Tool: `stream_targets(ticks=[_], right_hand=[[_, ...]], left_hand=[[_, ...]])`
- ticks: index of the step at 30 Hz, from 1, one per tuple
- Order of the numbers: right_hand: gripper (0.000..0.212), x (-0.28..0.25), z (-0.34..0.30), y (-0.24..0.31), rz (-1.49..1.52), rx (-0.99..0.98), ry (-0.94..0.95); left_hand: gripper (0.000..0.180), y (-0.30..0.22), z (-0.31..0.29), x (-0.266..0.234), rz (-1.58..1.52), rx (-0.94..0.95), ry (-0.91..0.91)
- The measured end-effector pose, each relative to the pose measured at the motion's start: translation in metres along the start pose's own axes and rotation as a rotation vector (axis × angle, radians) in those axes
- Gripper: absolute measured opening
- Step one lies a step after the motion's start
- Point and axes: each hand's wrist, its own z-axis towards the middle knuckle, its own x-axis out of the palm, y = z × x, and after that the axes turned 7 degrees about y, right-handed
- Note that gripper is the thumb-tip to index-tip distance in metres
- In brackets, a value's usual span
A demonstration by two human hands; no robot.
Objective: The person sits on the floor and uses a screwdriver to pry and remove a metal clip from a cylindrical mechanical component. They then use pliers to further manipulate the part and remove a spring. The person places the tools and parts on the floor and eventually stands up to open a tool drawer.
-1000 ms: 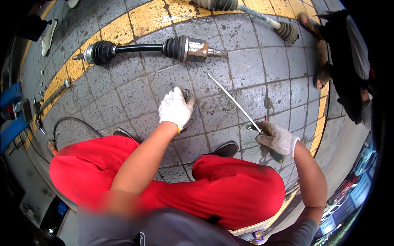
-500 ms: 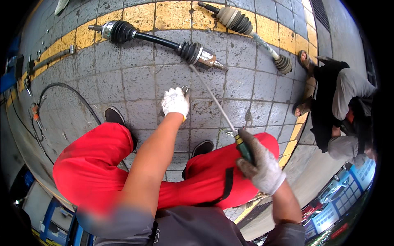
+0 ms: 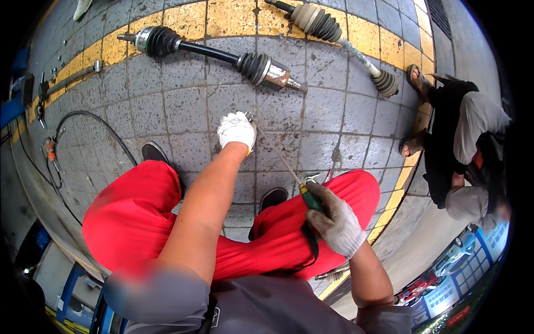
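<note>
Head view: right hand (image 3: 334, 219), right of centre, fingers clamped around green-handled screwdriver (image 3: 315, 200); left hand (image 3: 236, 131), upper centre, fingers closed about small metal part (image 3: 250, 116), mostly hidden. Progress, judged: screwdriver tip seemingly at part; result, remaining work unclear. Beyond, black axle shaft (image 3: 208, 51) lies untouched, upper left

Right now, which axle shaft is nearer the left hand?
The black axle shaft; the dusty, pale axle shaft lies farther from the left hand, at upper right.
</note>
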Motion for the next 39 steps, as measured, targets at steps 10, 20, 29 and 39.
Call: stream_targets(ticks=[10, 20, 29, 39], right_hand=[[0.056, 0.016, 0.009, 0.001, 0.469, 0.043, -0.001], [0.058, 0.024, 0.003, 0.006, 0.499, 0.084, -0.060], [0.055, 0.029, 0.001, 0.022, 0.546, 0.123, -0.094], [0.052, 0.040, -0.001, 0.043, 0.661, 0.212, -0.248]], left_hand=[[0.071, -0.006, -0.007, -0.013, -0.076, -0.061, -0.008], [0.070, -0.002, -0.004, -0.013, -0.120, -0.050, 0.021], [0.066, -0.001, -0.002, -0.015, -0.172, -0.043, 0.015], [0.065, 0.001, 0.000, -0.018, -0.182, -0.021, 0.030]])
